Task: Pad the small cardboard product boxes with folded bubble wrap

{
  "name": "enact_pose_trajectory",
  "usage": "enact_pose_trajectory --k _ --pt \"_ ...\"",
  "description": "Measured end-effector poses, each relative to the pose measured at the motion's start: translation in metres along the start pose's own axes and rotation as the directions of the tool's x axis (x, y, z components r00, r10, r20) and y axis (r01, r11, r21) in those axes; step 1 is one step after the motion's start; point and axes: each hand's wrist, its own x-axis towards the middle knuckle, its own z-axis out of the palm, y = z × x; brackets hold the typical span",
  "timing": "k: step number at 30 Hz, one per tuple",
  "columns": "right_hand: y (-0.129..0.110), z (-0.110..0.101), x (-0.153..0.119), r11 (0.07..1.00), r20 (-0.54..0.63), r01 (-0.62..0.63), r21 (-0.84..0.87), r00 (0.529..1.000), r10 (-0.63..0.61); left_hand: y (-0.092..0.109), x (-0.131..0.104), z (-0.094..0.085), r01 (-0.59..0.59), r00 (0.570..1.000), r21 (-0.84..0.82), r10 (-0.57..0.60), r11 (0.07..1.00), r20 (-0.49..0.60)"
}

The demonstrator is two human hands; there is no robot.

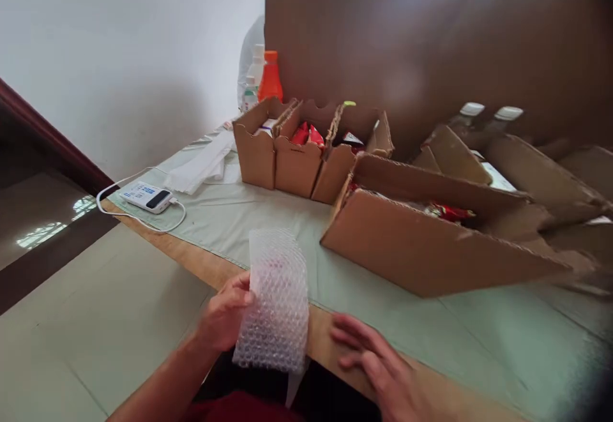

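A piece of clear bubble wrap (278, 307) hangs over the table's front edge, with something pinkish showing faintly through its upper part. My left hand (227, 313) pinches its left side between thumb and fingers. To the right of the wrap and apart from it, my right hand (376, 361) is held over the wooden edge, fingers spread and slightly blurred, with nothing in them. A narrow white strip hangs below the wrap near my lap.
Cardboard bins (297, 166) holding red packets stand at the back. A long bin (431, 249) lies right of centre, with more bins beyond. A white power bank (146, 196) with a cable and white sheets (201, 163) lie at left. An orange bottle (271, 80) stands behind.
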Motion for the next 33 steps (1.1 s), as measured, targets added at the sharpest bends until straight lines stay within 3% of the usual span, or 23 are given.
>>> enact_pose_trajectory --k 2,5,7,9,11,14,17,20,22,25,28,30,33 --pt "-0.028 0.034 0.009 0.955 0.098 -0.084 0.284 0.993 0.058 -0.019 -0.011 0.009 0.124 0.988 -0.133 -0.11 0.983 0.107" --pt "-0.053 0.06 0.032 0.9 0.139 -0.138 0.413 0.986 0.087 -0.029 -0.021 0.016 0.21 0.955 -0.089 -0.185 0.974 0.231" --pt "-0.06 0.066 0.042 0.921 0.137 -0.136 0.365 0.986 0.091 -0.027 -0.024 0.017 0.178 0.957 -0.061 -0.158 0.982 0.244" --pt "-0.062 0.069 0.048 0.973 0.121 -0.05 0.227 0.992 0.023 -0.023 -0.023 0.015 0.115 0.974 -0.039 -0.105 0.993 0.201" --pt "-0.063 0.072 0.053 0.995 0.139 0.081 0.057 0.986 -0.088 -0.018 -0.018 0.011 0.063 0.991 0.023 -0.065 0.998 0.113" --pt "-0.063 0.075 0.07 0.976 0.206 0.187 -0.114 0.965 -0.161 -0.002 -0.005 -0.006 -0.051 0.995 0.166 0.065 0.985 -0.081" --pt "-0.057 0.074 0.096 0.95 0.186 0.233 -0.209 0.963 -0.195 0.04 0.009 -0.033 -0.225 0.919 0.342 0.315 0.912 -0.237" --pt "-0.046 0.069 0.117 0.945 0.119 0.205 -0.254 0.976 -0.18 0.111 0.029 -0.064 -0.32 0.817 0.538 0.515 0.78 -0.26" --pt "-0.038 0.065 0.123 0.949 0.085 0.173 -0.263 0.984 -0.156 0.161 0.053 -0.08 -0.322 0.812 0.652 0.554 0.686 -0.182" --pt "-0.03 0.063 0.121 0.94 0.062 0.166 -0.299 0.986 -0.154 0.218 0.109 -0.096 -0.184 0.876 0.836 0.473 0.517 -0.1" --pt "-0.027 0.063 0.116 0.917 0.053 0.191 -0.35 0.981 -0.184 0.248 0.17 -0.106 -0.069 0.873 0.902 0.463 0.427 -0.152" --pt "-0.026 0.063 0.115 0.907 0.066 0.21 -0.364 0.978 -0.199 0.259 0.198 -0.115 0.011 0.833 0.936 0.514 0.353 -0.204" --pt "-0.025 0.061 0.114 0.904 0.064 0.232 -0.359 0.972 -0.225 0.27 0.215 -0.133 0.14 0.75 0.965 0.612 0.224 -0.251"
